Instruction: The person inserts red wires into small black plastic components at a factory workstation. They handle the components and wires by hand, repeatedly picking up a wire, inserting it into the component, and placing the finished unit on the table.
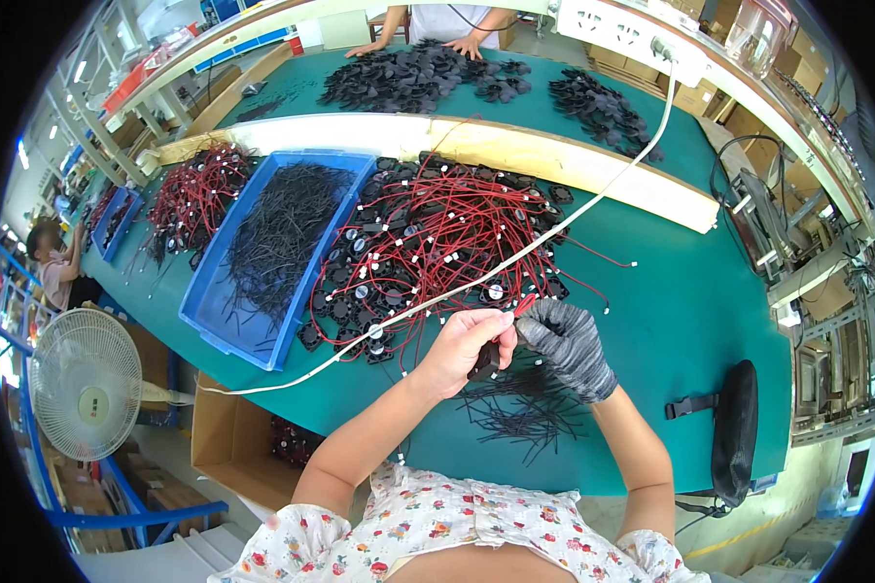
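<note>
My bare left hand (457, 352) is closed around a small black cooling fan (485, 363), whose dark edge shows below the fingers. Thumb and fingertips pinch close to the fan's red wires (525, 304). Against it, my right hand (569, 348), in a grey knit glove, has its fingers pressed together at the wires. What lies between those gloved fingertips is partly hidden. Under both hands, thin black tubes (523, 413) lie scattered on the green table (671, 360). Just beyond spreads a heap of small black fans with red wires and white connectors (457, 228).
A blue tray (216, 260) of thin black tubes stands left of the heap. A white cable (423, 309) crosses above the table. Behind a pale wooden divider (574, 158), another person's hands (467, 47) touch black fan blades (399, 83). A black pouch (736, 432) lies at right.
</note>
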The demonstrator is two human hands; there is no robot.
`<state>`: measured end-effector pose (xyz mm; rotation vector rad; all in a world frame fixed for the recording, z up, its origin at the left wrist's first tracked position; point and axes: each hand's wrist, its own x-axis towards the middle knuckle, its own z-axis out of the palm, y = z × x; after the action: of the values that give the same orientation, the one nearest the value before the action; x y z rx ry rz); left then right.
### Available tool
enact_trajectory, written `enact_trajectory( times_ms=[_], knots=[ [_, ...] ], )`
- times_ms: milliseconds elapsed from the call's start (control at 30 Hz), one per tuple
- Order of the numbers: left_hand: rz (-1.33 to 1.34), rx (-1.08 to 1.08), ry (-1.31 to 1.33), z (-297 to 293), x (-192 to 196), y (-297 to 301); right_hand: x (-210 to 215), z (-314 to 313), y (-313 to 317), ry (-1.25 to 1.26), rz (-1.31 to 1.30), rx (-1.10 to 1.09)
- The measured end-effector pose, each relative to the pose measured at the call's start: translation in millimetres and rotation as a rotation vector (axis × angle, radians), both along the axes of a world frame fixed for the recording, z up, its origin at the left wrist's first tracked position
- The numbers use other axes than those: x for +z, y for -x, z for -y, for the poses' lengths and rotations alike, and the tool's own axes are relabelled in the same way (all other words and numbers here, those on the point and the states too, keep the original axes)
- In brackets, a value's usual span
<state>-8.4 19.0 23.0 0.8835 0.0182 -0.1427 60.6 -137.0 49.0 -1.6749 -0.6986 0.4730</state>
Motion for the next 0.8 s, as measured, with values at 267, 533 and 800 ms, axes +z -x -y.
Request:
enact_trajectory(
  times_ms=[267, 533, 800],
  knots=[
    [0.164, 0.149, -0.270, 5.1, -0.8, 2.5, 1.2, 3.4, -2.8, -0.030, 0.431, 0.035],
    [0.450, 0.365, -0.738, 5.9, -0.9, 1.5, 19.4, 7.3, -0.5, 0.032, 0.047, 0.152],
    [0.368, 0.511, -0.565, 21.2, -1.1, 3.2, 3.3, 3.0, 1.8, 0.002, 0.450, -0.039]
  ],
)
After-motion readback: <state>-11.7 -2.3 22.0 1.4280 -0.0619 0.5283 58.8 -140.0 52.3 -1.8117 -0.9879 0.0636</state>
